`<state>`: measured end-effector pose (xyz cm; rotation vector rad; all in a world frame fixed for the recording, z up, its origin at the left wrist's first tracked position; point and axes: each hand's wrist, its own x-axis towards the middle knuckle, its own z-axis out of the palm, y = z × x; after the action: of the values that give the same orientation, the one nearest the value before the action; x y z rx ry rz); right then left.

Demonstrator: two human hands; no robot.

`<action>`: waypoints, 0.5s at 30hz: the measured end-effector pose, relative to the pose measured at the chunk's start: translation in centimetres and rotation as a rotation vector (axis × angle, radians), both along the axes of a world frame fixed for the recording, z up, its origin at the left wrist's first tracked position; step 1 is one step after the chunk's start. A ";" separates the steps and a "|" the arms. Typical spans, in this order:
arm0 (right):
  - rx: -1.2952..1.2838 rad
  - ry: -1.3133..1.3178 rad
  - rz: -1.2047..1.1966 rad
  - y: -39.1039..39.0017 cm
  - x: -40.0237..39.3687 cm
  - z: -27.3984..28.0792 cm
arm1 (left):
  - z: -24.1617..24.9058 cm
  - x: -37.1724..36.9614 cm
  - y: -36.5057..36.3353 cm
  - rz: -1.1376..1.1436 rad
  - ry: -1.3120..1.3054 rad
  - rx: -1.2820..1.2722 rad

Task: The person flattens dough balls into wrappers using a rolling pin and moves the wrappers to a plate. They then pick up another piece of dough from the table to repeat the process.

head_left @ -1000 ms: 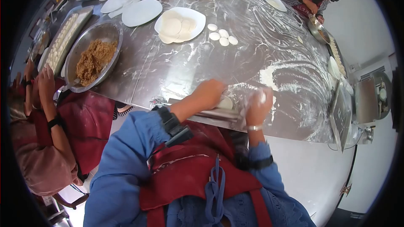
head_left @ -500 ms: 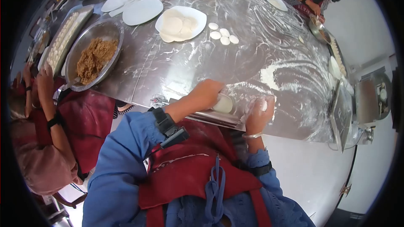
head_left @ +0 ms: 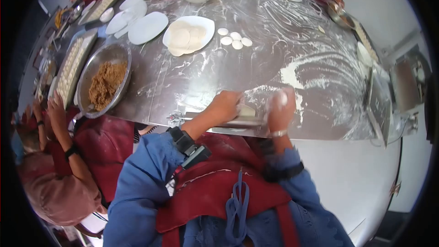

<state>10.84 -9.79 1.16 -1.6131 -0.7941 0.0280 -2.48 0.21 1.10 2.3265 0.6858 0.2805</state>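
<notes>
At the table's near edge lies a metal roller device [head_left: 238, 121], with a pale dough round [head_left: 247, 110] on it between my hands. My left hand [head_left: 225, 106] is at the dough's left side, its fingers bent and partly hidden. My right hand [head_left: 281, 112], blurred, is curled at the right end of the device. Something whitish shows at its top, too unclear to name. Beyond them a white plate [head_left: 206, 27] bears flat dough rounds [head_left: 181, 39]. Several small dough pieces [head_left: 235, 36] lie to its right.
A steel bowl [head_left: 128, 75] of brown filling [head_left: 106, 82] stands at the left, beside a tray of dumplings [head_left: 73, 66]. Empty white plates [head_left: 147, 27] lie farther back. A co-worker's hands [head_left: 57, 110] are at the left edge. Loose flour [head_left: 290, 75] covers parts of the table.
The view has shifted, so the table's contents appear lower and farther left. The dough round shows less between my hands. My right hand has risen slightly relative to the device and is more blurred.
</notes>
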 end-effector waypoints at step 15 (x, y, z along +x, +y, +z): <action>-0.048 -0.109 -0.043 2.7 1.2 0.2 | 0.3 1.2 -0.4 0.060 -0.042 -0.053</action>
<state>12.08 -7.04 1.37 -1.6882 -0.8474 -0.0723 -1.24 -0.19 1.45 2.2460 0.7345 0.3331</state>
